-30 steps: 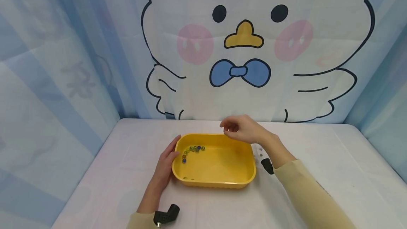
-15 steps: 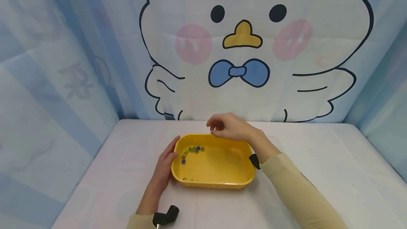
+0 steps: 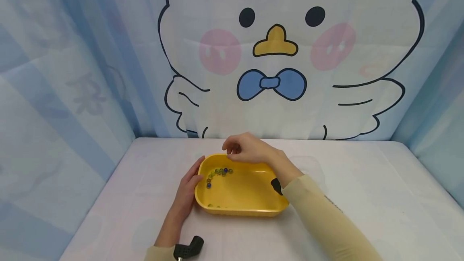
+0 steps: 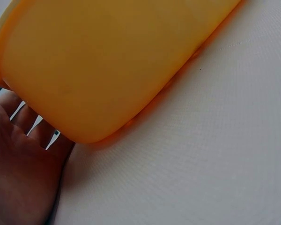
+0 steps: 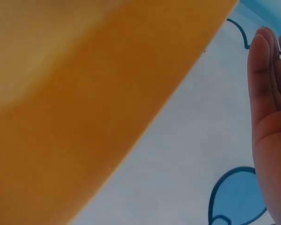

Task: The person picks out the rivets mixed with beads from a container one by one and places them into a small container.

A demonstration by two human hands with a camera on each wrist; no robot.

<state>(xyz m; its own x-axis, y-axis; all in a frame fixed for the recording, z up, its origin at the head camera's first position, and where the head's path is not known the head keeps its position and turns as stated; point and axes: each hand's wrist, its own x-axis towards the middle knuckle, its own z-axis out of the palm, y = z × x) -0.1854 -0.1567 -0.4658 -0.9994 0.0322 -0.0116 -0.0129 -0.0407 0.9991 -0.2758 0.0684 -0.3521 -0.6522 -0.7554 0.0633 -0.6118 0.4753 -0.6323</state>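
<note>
A yellow plastic tub (image 3: 250, 186) stands on the table. Along its left end, several glass marbles (image 3: 220, 171) lie in a curved row, green, amber and blue. A few more show only their tops behind the near wall. My left hand (image 3: 186, 190) grips the tub's left end, thumb at the rim and fingers along the outside. In the left wrist view, those fingers pass behind the tub's end. My right hand (image 3: 248, 148) hovers at the far rim with bent fingers, the forearm crossing the tub's right end. I cannot tell whether its fingertips pinch something small.
A white cloth covers the table (image 3: 362, 180). Directly behind rises a curtain (image 3: 275, 112) with a cartoon bird, and blue fabric (image 3: 65, 112) hangs at the sides. Black wrist cameras (image 3: 189, 248) sit at both cuffs.
My right hand has moved left along the tub's far rim, its forearm coming over the right end. The left hand keeps its grip, and the tub stays in place.
</note>
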